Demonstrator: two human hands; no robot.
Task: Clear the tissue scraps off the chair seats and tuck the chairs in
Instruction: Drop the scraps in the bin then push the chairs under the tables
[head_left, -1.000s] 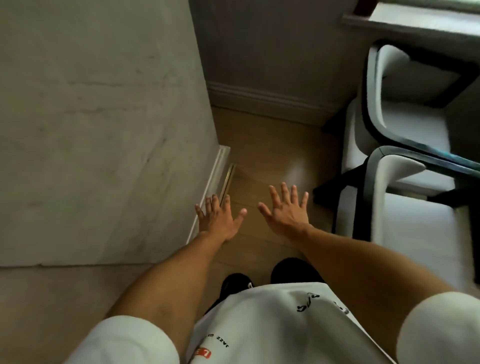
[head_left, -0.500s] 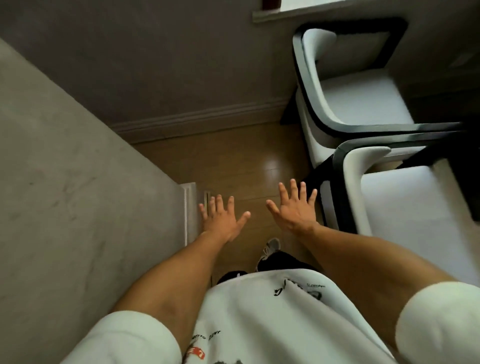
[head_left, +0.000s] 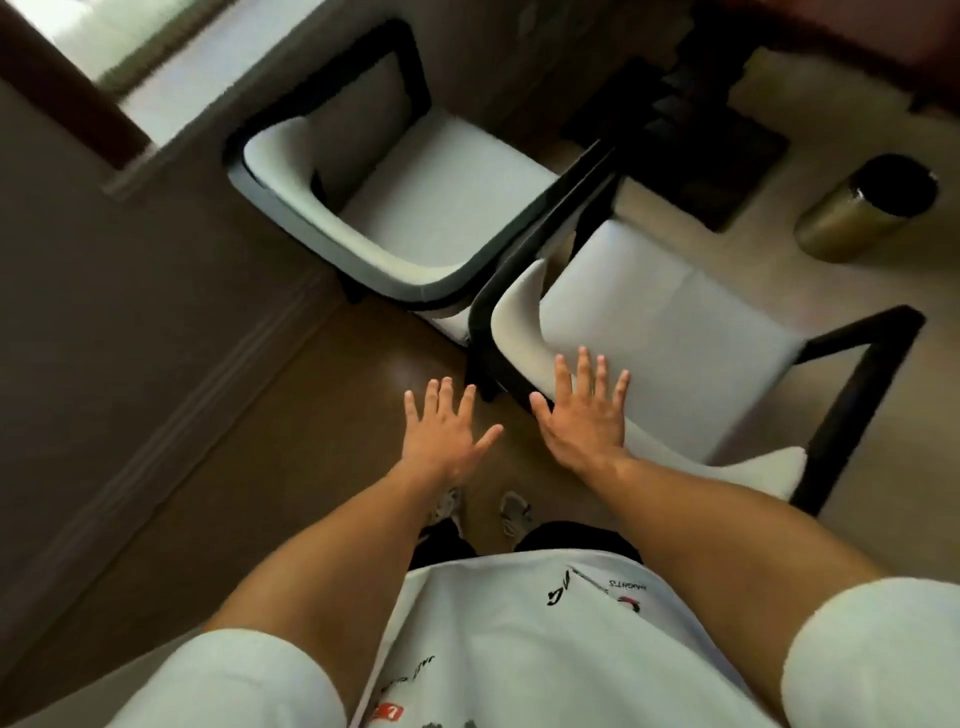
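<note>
Now, view: a second ago it faced a blank wall with two chairs at the right edge; it has swung round, and both chairs sit near centre.
Meaning: judged from that turn, the person has come to face the chairs; no clearing or tucking has begun.
Left hand (head_left: 448, 434): empty, fingers spread, over bare floor (head_left: 291, 426), touching nothing.
Right hand (head_left: 584, 415): empty, fingers spread flat, over the back rim of the near chair (head_left: 670, 317); contact cannot be told.
Far chair (head_left: 415, 171): beside the near one, their dark frames touching or nearly so at the corner.
Scraps: none visible on either pale seat, though the picture is blurred and small white bits would hardly show.
Edges: near chair's dark arm runs along its right side; its curved back lies under the right hand.
Bin (head_left: 865, 208): gold cylinder, well apart to the right of the near chair.
Room: open floor left of the chairs up to the wall (head_left: 104, 312); pale floor between near chair and bin; dark furniture beyond the chairs, too blurred to name.
</note>
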